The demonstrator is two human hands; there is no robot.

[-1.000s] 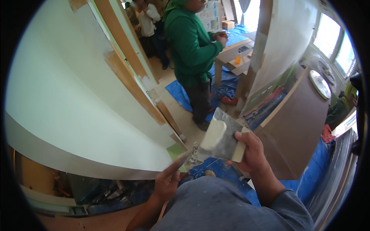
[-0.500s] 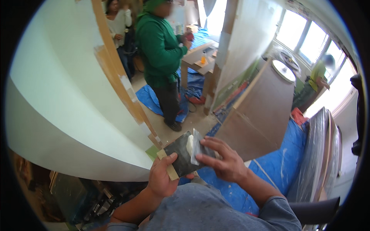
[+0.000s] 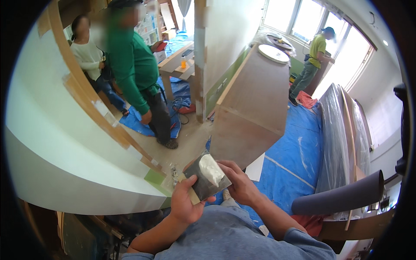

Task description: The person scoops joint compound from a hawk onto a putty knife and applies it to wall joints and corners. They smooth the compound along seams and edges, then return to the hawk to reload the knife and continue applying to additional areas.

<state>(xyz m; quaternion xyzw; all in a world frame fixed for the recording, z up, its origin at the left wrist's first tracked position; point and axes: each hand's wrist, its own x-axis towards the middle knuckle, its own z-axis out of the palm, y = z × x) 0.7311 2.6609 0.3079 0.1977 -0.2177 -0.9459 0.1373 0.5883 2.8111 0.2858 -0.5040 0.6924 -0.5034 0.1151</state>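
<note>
My left hand (image 3: 186, 203) grips a flat, dark putty blade (image 3: 203, 190) by its pale wooden-looking edge, thumb on top and fingers underneath. A thick mound of white putty (image 3: 211, 170) sits on the blade's far right part. At the blade's right edge is my right hand (image 3: 243, 185), its fingers bent and close together beside the putty. Whatever those fingers hold is hidden from this angle. Both hands are in front of my grey shirt, above the floor.
Left runs a curved white wall (image 3: 130, 173). Ahead stands a large brown cabinet-like box (image 3: 255, 99); a blue tarp (image 3: 288, 173) covers floor to its right. Wrapped panels (image 3: 338, 138) and a dark roll (image 3: 342, 195) are at right. Three people are farther off, one in green (image 3: 130, 60).
The grey flat spreader in my right hand has left the top of the blade and is no longer visible. The putty now shows as a fuller mound. My view has turned right.
</note>
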